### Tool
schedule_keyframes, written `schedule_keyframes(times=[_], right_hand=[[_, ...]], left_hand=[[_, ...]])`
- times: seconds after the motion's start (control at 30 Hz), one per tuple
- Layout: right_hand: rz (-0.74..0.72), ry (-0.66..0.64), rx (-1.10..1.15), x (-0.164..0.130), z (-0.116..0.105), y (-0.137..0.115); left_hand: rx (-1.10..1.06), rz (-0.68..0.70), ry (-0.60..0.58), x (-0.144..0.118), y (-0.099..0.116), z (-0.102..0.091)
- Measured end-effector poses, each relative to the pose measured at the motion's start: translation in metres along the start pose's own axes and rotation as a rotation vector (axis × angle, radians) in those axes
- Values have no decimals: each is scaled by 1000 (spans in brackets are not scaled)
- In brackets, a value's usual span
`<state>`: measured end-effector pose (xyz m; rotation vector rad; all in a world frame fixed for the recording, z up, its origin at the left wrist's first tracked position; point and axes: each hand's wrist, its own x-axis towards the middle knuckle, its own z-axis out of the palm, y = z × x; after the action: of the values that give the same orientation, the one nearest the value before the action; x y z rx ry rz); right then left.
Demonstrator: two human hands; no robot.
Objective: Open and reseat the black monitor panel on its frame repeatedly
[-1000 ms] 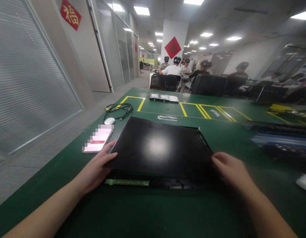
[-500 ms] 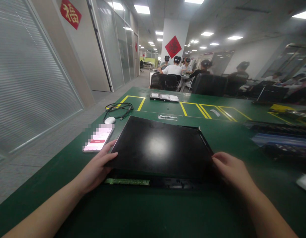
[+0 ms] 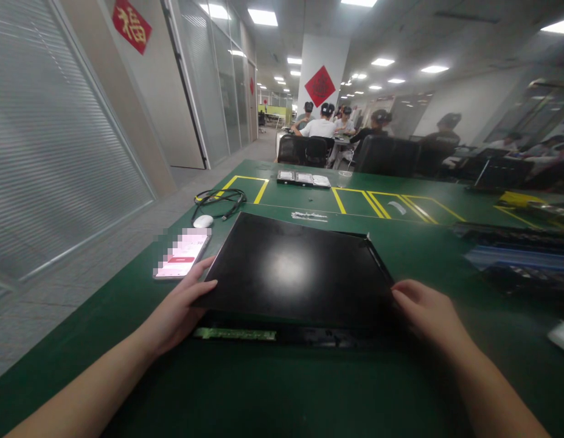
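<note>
A dark, glossy LCD panel (image 3: 282, 267) lies tilted over a black lid-like frame (image 3: 327, 336), its near edge raised off it. My left hand (image 3: 185, 304) pinches the panel's left edge, thumb on top and fingers underneath. At the right side, my right hand (image 3: 421, 307) is closed around the edge near the panel's corner; its fingertips are hidden, and the frame's rim runs close beside it. Along the frame's near side shows a narrow green circuit board (image 3: 236, 334). The rest of the frame is hidden under the panel.
On the green table (image 3: 272, 389) to the left are a phone (image 3: 184, 255), a white mouse (image 3: 202, 221) and a coiled black cable (image 3: 222, 201). Hard drives (image 3: 303, 178) sit toward the back. Dark parts (image 3: 519, 261) lie at right. Several people (image 3: 322, 126) sit beyond.
</note>
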<state>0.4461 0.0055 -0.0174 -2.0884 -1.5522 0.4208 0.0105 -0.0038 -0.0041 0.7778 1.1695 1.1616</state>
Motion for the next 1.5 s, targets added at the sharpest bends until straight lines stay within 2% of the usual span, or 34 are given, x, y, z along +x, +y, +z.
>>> schedule_keyframes(times=[0.33, 0.5, 0.67, 0.93, 1.1, 1.3, 1.5], right_hand=[[-39, 27, -3, 1, 1, 2], [9, -15, -7, 1, 0, 0], [15, -4, -18, 1, 1, 0], [35, -20, -6, 0, 1, -1], [-8, 9, -16, 1, 1, -1], [30, -40, -16, 1, 0, 1], [5, -22, -18, 3, 3, 7]], left_hand=[[16, 22, -7, 2, -3, -3], [15, 27, -1, 1, -2, -1], [-9, 43, -6, -1, -1, 2], [-53, 62, -40, 1, -2, -2], [-46, 61, -25, 2, -1, -1], [-36, 32, -3, 1, -1, -4], [-48, 40, 8, 0, 1, -3]])
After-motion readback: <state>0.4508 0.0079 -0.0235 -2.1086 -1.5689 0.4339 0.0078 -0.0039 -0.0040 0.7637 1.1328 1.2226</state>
